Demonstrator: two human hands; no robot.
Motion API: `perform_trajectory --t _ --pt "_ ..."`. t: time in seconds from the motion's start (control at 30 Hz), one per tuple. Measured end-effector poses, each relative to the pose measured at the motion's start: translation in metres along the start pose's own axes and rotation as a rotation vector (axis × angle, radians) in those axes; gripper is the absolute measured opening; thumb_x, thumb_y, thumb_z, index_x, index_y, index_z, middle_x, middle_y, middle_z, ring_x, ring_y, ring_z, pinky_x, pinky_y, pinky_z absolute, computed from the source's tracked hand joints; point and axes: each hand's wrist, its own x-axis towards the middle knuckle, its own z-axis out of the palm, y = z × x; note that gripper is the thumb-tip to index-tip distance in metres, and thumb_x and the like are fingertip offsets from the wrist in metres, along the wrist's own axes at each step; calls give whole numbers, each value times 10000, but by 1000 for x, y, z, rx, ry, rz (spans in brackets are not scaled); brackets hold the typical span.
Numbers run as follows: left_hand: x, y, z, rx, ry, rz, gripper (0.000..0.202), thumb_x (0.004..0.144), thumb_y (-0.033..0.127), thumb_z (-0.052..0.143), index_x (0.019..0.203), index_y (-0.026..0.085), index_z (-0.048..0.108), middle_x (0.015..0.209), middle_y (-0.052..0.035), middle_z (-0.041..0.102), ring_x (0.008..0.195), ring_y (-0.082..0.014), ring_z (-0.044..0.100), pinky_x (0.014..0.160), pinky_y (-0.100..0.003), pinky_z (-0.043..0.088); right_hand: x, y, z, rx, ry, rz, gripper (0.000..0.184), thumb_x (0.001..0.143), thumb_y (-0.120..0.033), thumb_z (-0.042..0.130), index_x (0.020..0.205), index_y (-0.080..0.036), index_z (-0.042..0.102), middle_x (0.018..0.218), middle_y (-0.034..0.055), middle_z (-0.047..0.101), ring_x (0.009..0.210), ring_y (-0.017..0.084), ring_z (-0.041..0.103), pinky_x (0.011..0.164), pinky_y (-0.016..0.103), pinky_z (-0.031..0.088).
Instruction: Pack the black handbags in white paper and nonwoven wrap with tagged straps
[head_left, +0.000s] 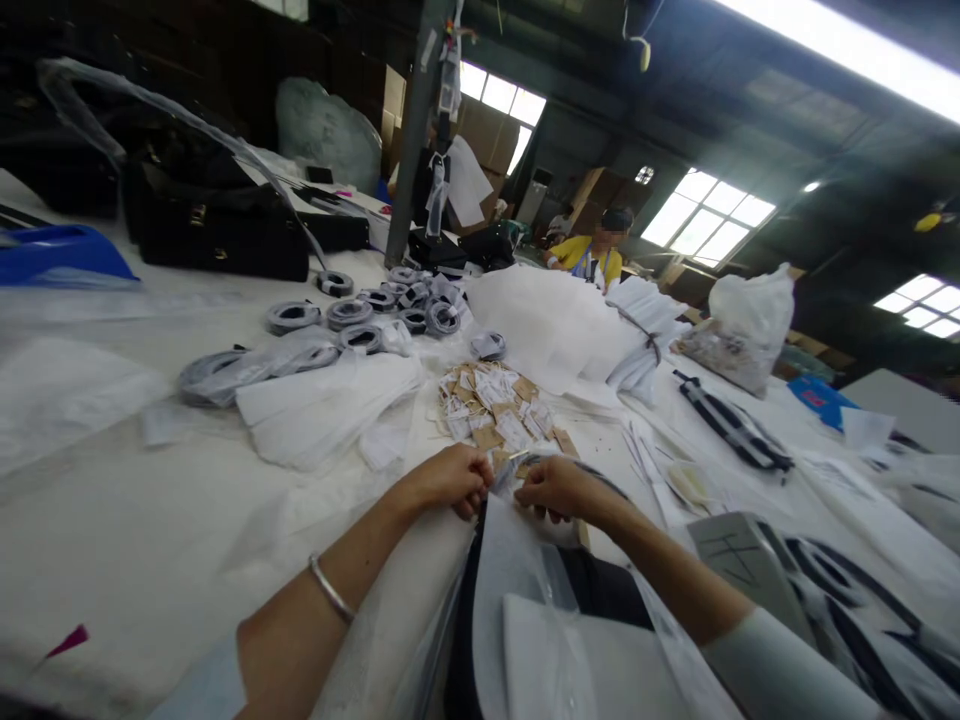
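Observation:
In front of me is a black bag with white sheeting and clear plastic over its front. My left hand is at the bag's top left corner, its fingers curled closed. Across a small gap, my right hand has its fingers bent in a pinch over the top edge. What either hand grips is too small and blurred to make out. A dark curved strap in clear wrap passes behind my right hand. Just beyond my hands lies a pile of brown and white string tags.
Coiled grey wrapped straps lie at the far left, near white sheets and a finished black bag. A grey case and wrapped straps are close on my right. A person in yellow sits beyond a white bundle.

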Motion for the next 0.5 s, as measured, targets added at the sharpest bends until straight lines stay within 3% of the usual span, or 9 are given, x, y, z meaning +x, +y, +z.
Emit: perform_trajectory --t 0.13,0.27,0.37,0.5 --pt "0 1 0 -23 -8 -5 171 684 131 570 852 157 550 573 10 638 452 -133 609 462 -230 516 15 -6 17 124 -79 -44 228 732 -244 646 528 -167 577 413 -47 512 347 61 421 347 172 292" --pt "2 0 4 -31 37 40 293 719 209 630 991 166 531 651 1 668 460 -143 624 434 -225 504 14 -3 21 306 -142 -85 186 751 -324 602 644 -171 599 470 -63 507 371 54 404 368 166 320" --pt "5 -2 5 57 103 120 387 740 254 636 1114 181 563 649 16 654 429 -141 603 391 -211 462 15 5 21 509 -193 -109 222 704 -371 667 680 -160 604 519 -65 513 386 44 401 364 160 322" --pt "6 -3 4 213 175 191 321 765 286 614 1069 199 674 615 32 617 423 -120 561 412 -209 419 18 11 21 744 -259 -115 240 658 -332 748 731 -143 619 579 -58 553 401 29 415 360 143 313"
